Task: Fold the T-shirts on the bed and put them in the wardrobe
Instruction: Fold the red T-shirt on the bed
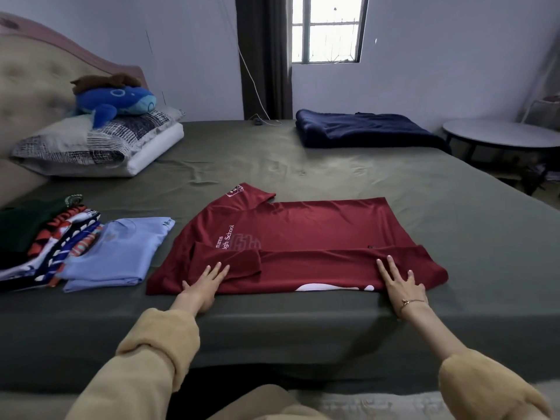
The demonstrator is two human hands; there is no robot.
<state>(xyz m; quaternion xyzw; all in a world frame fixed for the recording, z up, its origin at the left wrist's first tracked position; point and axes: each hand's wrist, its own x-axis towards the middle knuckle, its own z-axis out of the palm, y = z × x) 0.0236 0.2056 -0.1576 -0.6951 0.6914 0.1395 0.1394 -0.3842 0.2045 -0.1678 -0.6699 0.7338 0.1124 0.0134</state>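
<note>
The red shirt [297,237] is lying near the bed's [333,171] near edge, long axis running left-right. Both hands are pressing flat on its near folded strip, fingers straight: left hand [204,281] toward the collar end, right hand [400,283] toward the hem. The unfolded half is lying farther away.

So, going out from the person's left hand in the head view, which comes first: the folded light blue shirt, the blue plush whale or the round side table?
From the left hand, which rests flat on the red T-shirt:
1. Light blue shirt, folded, just to its left.
2. Blue plush whale, far back left on the pillows.
3. Round side table, off the bed's far right corner.
</note>
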